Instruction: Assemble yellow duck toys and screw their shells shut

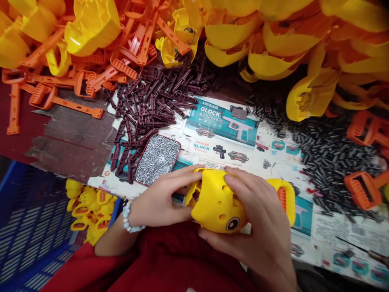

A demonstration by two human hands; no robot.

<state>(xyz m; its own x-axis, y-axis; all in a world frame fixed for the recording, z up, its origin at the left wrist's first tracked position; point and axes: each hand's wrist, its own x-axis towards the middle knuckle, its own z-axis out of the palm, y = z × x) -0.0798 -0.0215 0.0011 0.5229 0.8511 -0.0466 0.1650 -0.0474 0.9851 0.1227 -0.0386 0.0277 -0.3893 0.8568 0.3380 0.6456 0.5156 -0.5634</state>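
Observation:
Between my two hands is a yellow duck-like plastic toy body (212,198) with a printed black-and-white eye and several round holes. A yellow handle with an orange ribbed grip (282,196) sticks out on its right side. My left hand (165,198), wearing a beaded bracelet (129,215), grips the left end, where a gap shows between the shell halves. My right hand (258,215) wraps over the toy from the right, thumb below and fingers on top. Just beyond my left hand lies a red-rimmed tray (180,150) of small silver screws (158,158).
Dark maroon plastic parts (152,101) are heaped behind the tray. Orange handle pieces (67,97) and yellow shells (94,28) pile up at the back. Black small cylinders (337,158) spread at right, near a screwdriver (373,254). A blue crate (27,215) with yellow toys stands lower left.

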